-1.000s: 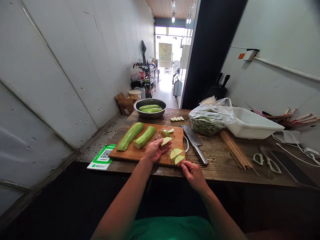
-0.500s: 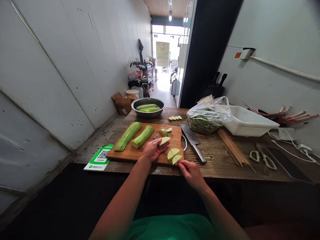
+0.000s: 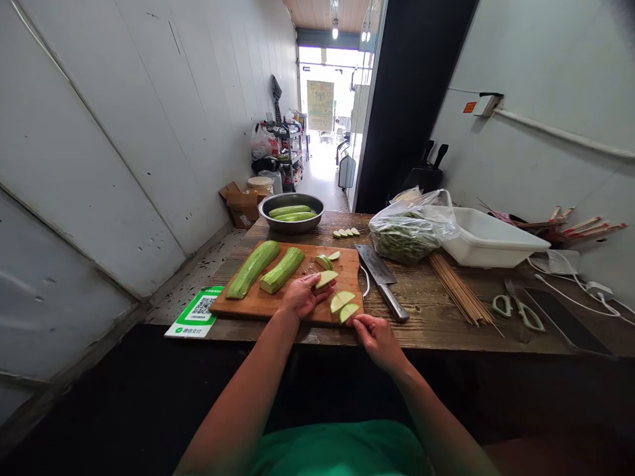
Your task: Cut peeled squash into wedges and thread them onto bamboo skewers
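Note:
My left hand [image 3: 300, 299] holds a pale half-round zucchini slice [image 3: 326, 279] between thumb and fingers, above the wooden cutting board [image 3: 248, 308]. In my right hand [image 3: 378, 338], at the board's near right corner, thumb and fingers pinch the end of a thin bamboo skewer, mostly hidden. Two zucchini slices [image 3: 342, 301] are strung on it, one behind the other, between my hands. Two peeled zucchini pieces [image 3: 282, 270] lie on the board's left part. A few cut slices [image 3: 324, 262] rest near its far right corner.
A cleaver [image 3: 384, 281] lies right of the board. Beyond stand a metal bowl [image 3: 292, 226] of zucchini, a plastic bag of greens [image 3: 404, 238] and a white bin [image 3: 496, 248]. Further right are loose skewers [image 3: 461, 291], scissors [image 3: 518, 307] and a phone [image 3: 565, 320]. A QR-code sign [image 3: 194, 314] sits left.
The hands and slices stay almost in the same place. The whole view has shifted very slightly; nothing has been taken up or let go.

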Demonstrator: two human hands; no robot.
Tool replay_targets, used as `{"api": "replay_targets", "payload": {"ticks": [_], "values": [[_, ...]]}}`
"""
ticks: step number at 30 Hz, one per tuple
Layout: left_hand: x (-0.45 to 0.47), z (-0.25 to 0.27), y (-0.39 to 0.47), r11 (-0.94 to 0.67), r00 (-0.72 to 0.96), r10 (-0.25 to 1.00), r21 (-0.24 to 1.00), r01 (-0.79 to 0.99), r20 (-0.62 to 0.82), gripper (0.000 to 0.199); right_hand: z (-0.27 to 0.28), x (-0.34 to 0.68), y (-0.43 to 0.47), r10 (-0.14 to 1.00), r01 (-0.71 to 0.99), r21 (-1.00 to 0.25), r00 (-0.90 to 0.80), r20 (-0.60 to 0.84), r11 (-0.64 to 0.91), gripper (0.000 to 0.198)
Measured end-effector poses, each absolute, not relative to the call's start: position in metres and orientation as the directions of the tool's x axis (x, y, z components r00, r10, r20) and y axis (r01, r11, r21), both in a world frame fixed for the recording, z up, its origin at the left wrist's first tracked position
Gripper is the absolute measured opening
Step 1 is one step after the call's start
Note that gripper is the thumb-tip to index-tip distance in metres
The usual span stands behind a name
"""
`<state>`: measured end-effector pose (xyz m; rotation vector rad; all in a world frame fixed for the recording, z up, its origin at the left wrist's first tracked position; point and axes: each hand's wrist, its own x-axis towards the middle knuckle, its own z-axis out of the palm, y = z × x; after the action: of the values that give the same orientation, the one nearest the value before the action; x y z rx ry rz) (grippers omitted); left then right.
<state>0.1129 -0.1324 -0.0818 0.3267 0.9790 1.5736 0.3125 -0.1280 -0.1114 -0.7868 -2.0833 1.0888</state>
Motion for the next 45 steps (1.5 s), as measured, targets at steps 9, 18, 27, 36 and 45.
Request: {"api": "replay_targets", "payload": {"ticks": [9, 18, 27, 36, 45], "values": [[0.1122, -0.0833, -0.1318, 0.046, -0.262, 0.919, 0.740, -0.671, -0.295, 0.014, -0.1085, 0.3118, -0.1289, 0.757, 0.230, -0.852, -0.601, 0.255, 0.470, 0.029], [0.1130, -0.0831, -0.1312, 0.046, -0.265, 0.916, 0.738, -0.674, -0.300, 0.011, -0.1077, 0.3103, -0.1292, 0.761, 0.226, -0.853, -0.593, 0.262, 0.470, 0.030], [0.1122, -0.0832, -0.1307, 0.067, -0.250, 0.919, 0.746, -0.663, -0.305, 0.013, -0.1029, 0.3101, -0.1299, 0.759, 0.222, -0.862, -0.604, 0.246, 0.456, 0.029], [0.1104, -0.0847, -0.1303, 0.090, -0.226, 0.924, 0.750, -0.656, -0.309, 0.013, -0.1036, 0.3081, -0.1302, 0.755, 0.211, -0.859, -0.600, 0.263, 0.467, 0.028], [0.1126, -0.0789, -0.1323, 0.106, -0.222, 0.921, 0.753, -0.649, -0.321, 0.015, -0.1025, 0.3071, -0.1310, 0.753, 0.227, -0.852, -0.606, 0.256, 0.472, 0.028]]}}
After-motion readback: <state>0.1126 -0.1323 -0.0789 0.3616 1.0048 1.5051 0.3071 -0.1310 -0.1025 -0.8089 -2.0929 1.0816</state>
